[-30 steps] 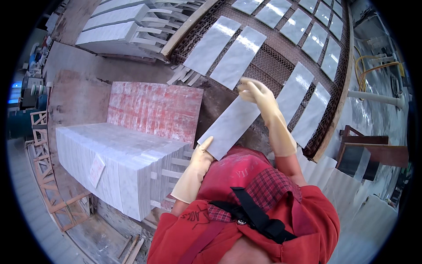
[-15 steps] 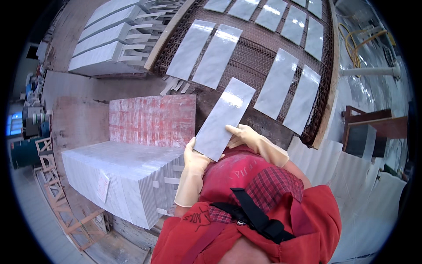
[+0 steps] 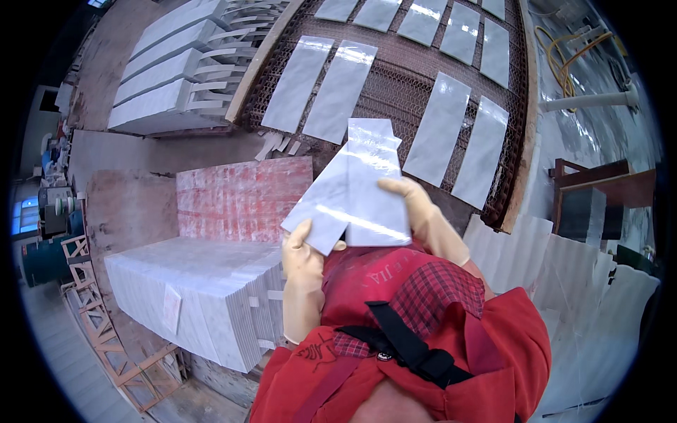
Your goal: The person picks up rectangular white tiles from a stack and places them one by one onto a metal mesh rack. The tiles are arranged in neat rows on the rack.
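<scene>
Two glossy grey-white marble tiles cross each other in front of my red apron. My left hand (image 3: 303,257), in a cream rubber glove, grips the lower left end of the slanted tile (image 3: 310,202), thumb on top. Over it lies the second tile (image 3: 376,190), more upright and partly covering the first. My right hand (image 3: 411,197), gloved the same way, holds that upper tile by its right edge, its thumb on the face and the other fingers hidden beneath.
Ahead, a brown mesh conveyor (image 3: 395,88) with a wooden side rail (image 3: 262,60) carries several tiles in rows. At left stand a tile stack (image 3: 190,296), a red-and-white streaked board (image 3: 243,194) and strapped tile bundles (image 3: 155,92). A yellow hose (image 3: 560,63) hangs at far right.
What looked like one tile now shows as two, fanned apart. My right hand has shifted right with the upper tile; my left hand has moved slightly left with the lower one.
</scene>
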Motion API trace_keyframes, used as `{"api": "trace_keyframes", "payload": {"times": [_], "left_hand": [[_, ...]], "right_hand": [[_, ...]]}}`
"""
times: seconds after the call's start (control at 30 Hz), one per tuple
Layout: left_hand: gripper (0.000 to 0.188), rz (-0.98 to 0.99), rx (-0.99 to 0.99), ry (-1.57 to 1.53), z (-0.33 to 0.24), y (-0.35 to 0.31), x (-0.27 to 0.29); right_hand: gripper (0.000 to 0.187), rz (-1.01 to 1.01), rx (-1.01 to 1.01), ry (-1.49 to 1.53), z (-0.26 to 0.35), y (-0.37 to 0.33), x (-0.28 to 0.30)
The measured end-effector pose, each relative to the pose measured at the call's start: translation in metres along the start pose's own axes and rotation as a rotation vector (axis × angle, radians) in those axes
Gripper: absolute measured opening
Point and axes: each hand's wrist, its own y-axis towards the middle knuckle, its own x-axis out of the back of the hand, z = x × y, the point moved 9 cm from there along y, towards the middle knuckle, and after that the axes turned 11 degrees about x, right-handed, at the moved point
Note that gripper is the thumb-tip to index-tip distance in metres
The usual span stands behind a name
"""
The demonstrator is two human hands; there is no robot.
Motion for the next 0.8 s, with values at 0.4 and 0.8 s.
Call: {"api": "trace_keyframes", "payload": {"times": [0.4,0.8], "left_hand": [[0.044,-0.221,-0.49,0.171,-0.103,-0.107,0.08],[0.046,-0.503,-0.537,-0.052,-0.071,-0.115,0.152]], "right_hand": [[0.041,-0.221,0.47,-0.289,0.118,0.09,0.02],[0.033,-0.317,0.421,-0.272,0.132,0.207,0.107]]}}
